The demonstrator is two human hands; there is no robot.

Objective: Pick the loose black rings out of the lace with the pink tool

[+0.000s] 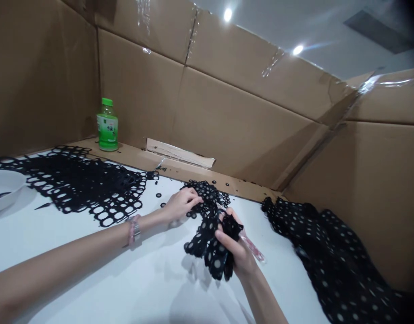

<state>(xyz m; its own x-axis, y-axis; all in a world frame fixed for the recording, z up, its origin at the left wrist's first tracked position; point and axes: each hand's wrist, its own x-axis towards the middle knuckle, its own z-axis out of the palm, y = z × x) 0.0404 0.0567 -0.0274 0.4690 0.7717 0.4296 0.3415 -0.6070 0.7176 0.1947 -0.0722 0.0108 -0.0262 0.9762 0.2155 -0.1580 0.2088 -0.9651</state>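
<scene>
My left hand (183, 204), with a bracelet and a metal band on the wrist, has its fingers closed at the edge of a heap of black dotted material (207, 191). What lies exactly between those fingertips is partly hidden. Closed around a bunched strip of black sheet with pale round dots (216, 261) is my right hand (239, 245). A slim tool with a clear pinkish handle (252, 246) sticks out from the same hand. Its front end is mostly covered by the hand and the strip. The strip hangs just above the white tabletop (153, 279).
A wide black mesh with round holes (88, 180) lies at left, near a white bowl (7, 191). A green bottle (107, 128) stands by the cardboard wall (227, 108). Dotted black sheet (331, 252) drapes down the right side. Small black rings (159, 195) are scattered about.
</scene>
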